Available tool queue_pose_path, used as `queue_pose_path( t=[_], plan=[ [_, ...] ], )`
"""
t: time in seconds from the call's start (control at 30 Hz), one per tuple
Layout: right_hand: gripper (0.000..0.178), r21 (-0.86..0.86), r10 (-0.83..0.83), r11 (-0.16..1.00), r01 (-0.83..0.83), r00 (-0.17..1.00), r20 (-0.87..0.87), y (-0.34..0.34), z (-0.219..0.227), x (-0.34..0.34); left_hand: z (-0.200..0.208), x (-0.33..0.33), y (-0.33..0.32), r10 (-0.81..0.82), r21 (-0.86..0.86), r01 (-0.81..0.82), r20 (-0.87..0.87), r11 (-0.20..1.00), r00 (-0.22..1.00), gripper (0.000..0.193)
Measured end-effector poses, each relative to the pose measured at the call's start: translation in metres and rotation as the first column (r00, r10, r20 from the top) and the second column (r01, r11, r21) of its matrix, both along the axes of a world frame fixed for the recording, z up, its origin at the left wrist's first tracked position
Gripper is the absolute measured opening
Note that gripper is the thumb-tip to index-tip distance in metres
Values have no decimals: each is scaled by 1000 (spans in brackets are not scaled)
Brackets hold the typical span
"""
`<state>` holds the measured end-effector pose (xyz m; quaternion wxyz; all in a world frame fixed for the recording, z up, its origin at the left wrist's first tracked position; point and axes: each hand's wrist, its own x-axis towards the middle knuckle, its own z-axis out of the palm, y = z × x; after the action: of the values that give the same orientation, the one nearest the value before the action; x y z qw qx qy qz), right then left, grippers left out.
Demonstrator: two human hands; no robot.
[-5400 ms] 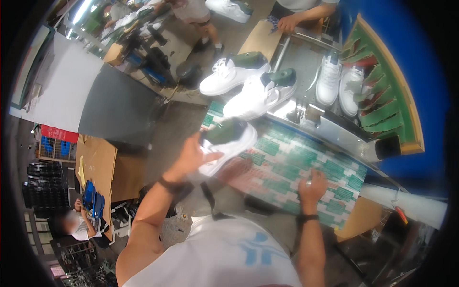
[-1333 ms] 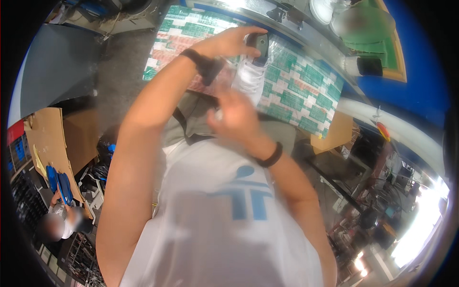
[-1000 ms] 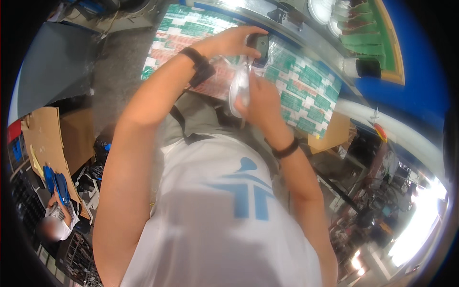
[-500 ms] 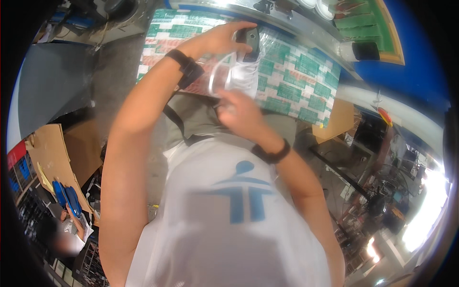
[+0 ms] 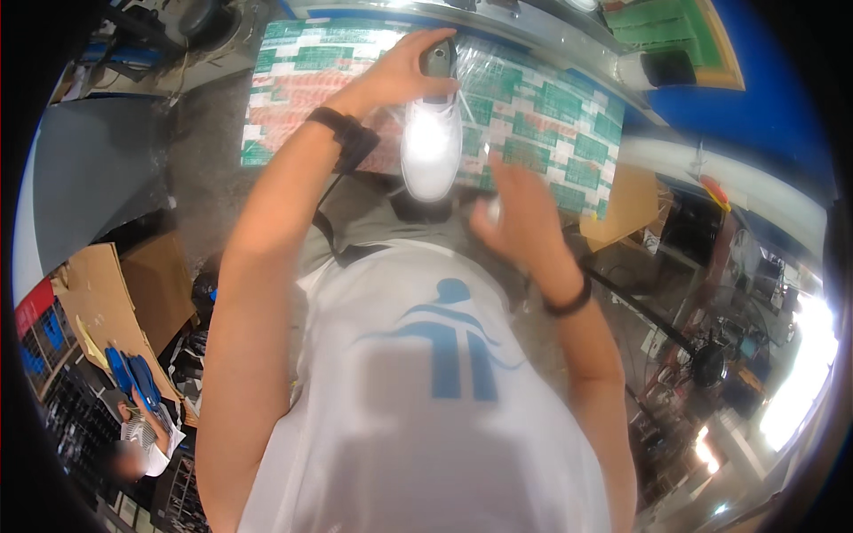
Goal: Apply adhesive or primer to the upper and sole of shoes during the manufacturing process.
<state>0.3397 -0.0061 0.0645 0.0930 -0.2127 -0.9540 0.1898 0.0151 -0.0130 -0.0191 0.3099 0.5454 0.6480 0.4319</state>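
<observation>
head view: the left hand (image 5: 404, 75) has its fingers clamped on the heel end of a white sneaker (image 5: 432, 142), held up over the near edge of the green and white patterned tabletop (image 5: 542, 115). the right hand (image 5: 520, 218) hovers just right of the toe, fingers loosely apart, holding nothing i can make out. the shoe looks light and fairly stiff at sole and heel, with a softer upper; heel and toe seem the surest holds.
</observation>
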Motion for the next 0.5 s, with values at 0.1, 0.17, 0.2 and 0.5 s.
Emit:
queue_pose_path(
  t=[0.1, 0.17, 0.2, 0.5],
  plan=[
    [75, -88, -43, 995, 44, 999, 16, -25, 5, -2, -2, 5, 3, 11, 13, -10, -40, 1000, 999, 93],
    [71, -192, -122, 974, 115, 992, -21, -25, -1, -20, -2, 7, 2, 19, 12, -18, -43, 1000, 999, 93],
    [71, -194, -134, 973, 127, 991, -24, -18, -10, -30, -1, 8, 5, 19, 4, -19, -47, 1000, 999, 92],
    [75, -29, -80, 997, 76, 981, -177, 3, -38, -48, -3, 6, 6, 24, -29, -25, -44, 999, 999, 93]
  ],
)
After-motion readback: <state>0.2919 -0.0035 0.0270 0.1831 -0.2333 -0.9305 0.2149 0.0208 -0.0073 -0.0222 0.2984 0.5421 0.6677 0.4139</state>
